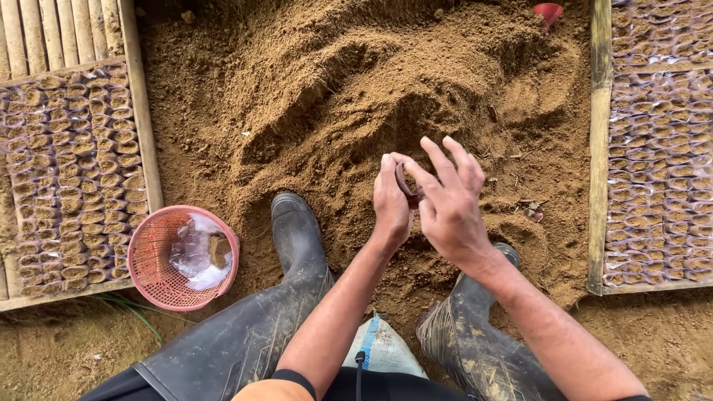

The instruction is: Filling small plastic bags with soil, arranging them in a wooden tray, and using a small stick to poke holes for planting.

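My left hand [390, 200] is closed around a small clear plastic bag of brown soil [407, 184], held upright above the soil heap. My right hand [449, 197] sits against the bag's mouth, thumb and forefinger pinching its rim while the other fingers spread apart. Most of the bag is hidden between the two hands. A large heap of loose brown soil [356, 96] lies just beyond the hands.
A pink plastic basket [152, 278] holding clear bags stands at my left. Wooden-framed trays of several filled soil bags lie at the left [70, 171] and right [657, 171]. My black rubber boots [297, 230] rest on the soil. A red funnel [548, 12] pokes out at the back.
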